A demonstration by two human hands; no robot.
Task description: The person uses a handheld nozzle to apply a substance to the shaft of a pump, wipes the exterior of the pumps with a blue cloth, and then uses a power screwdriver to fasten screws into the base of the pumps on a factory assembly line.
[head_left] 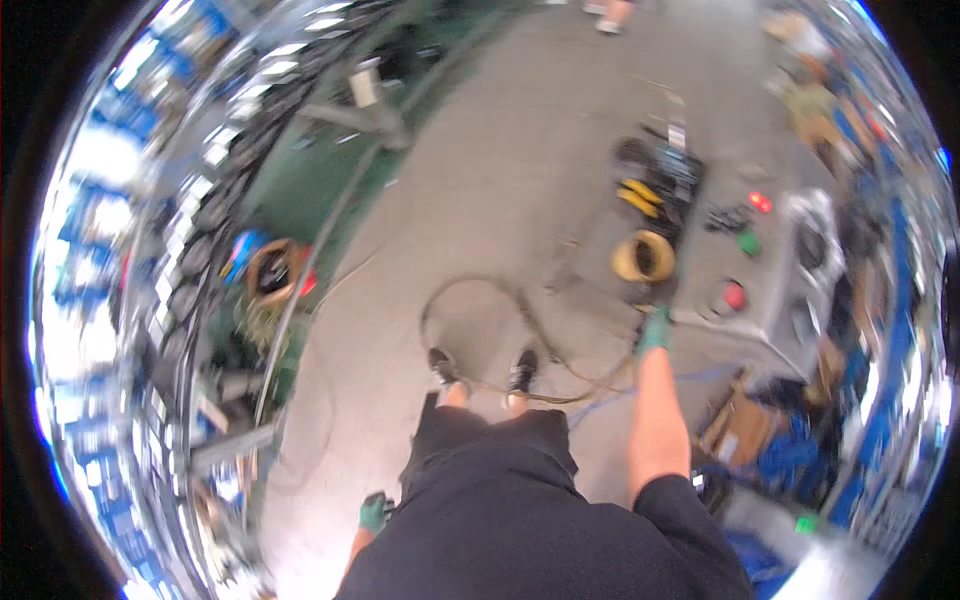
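Observation:
My right hand, in a green glove, reaches forward to the corner of a grey metal machine cabinet. Its fingers look closed, but blur hides what is in them. A dark hose loops over the floor around my feet and runs up toward this hand. Just beyond it is a round yellow container with a dark inside. My left hand, also gloved in green, hangs low beside my left thigh. Dark shapes show at its fingers, too smeared to read.
Yellow-and-black items sit beyond the yellow container. The cabinet carries a red button and a green one. Metal framing with a round bin lines the left. Cardboard lies at right. Another person's foot shows far ahead.

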